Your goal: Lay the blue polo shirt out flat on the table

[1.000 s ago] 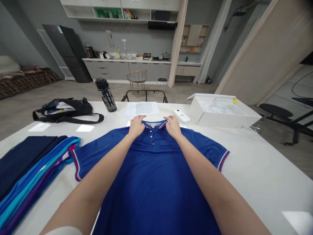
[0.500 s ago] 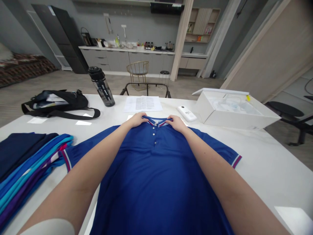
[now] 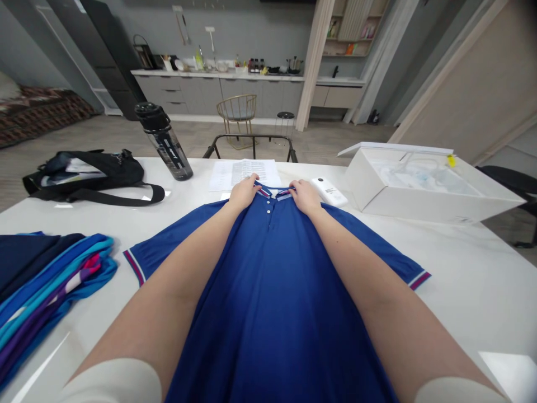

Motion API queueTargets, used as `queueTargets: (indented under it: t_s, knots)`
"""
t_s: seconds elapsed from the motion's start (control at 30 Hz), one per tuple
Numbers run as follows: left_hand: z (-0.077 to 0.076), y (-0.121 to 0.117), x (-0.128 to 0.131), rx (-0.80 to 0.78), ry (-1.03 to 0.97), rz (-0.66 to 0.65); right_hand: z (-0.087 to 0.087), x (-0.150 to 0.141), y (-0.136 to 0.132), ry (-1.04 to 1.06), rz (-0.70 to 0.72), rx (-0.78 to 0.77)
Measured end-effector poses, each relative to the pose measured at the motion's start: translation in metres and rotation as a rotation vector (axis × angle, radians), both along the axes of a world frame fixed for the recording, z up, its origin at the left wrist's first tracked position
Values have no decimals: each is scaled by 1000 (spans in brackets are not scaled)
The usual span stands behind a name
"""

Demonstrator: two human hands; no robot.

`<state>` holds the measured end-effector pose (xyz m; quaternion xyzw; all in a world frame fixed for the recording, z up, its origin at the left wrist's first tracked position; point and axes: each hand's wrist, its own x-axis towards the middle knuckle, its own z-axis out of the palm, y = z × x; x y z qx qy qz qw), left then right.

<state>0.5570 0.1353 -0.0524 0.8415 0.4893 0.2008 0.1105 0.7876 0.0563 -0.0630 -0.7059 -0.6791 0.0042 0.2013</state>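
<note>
A blue polo shirt [image 3: 272, 291] lies face up on the white table [image 3: 461, 268], sleeves spread to both sides, collar at the far end. My left hand [image 3: 244, 193] rests on the left side of the striped collar [image 3: 273, 193], fingers curled onto it. On the right side of the collar my right hand [image 3: 305, 197] does the same. Both forearms stretch over the shirt's body.
A stack of folded blue, teal and purple garments [image 3: 39, 291] sits at the left. Farther back are a black bag [image 3: 88, 173], a dark water bottle [image 3: 161, 140], a printed sheet [image 3: 243, 170], a white remote [image 3: 331, 191] and an open white box [image 3: 423, 182].
Both hands stay on the collar, which has moved a little farther up the table. The view has tipped downward and closer, so the shirt fills more of it.
</note>
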Motion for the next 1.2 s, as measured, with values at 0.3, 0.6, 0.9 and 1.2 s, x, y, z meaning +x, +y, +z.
queueTargets:
  t_s: [0.3,0.6,0.9,1.2]
  knots:
    - [2,-83,-119,150,217,239,34,28,-135,-75,-410,84]
    - [-3,-122,-248,-86,428,516,15,103,-258,-196,-821,-271]
    - [3,-107,-272,-107,528,395,13,148,-244,-345,-553,-395]
    - [18,-109,-262,138,541,314,16,165,-234,-417,-459,-159]
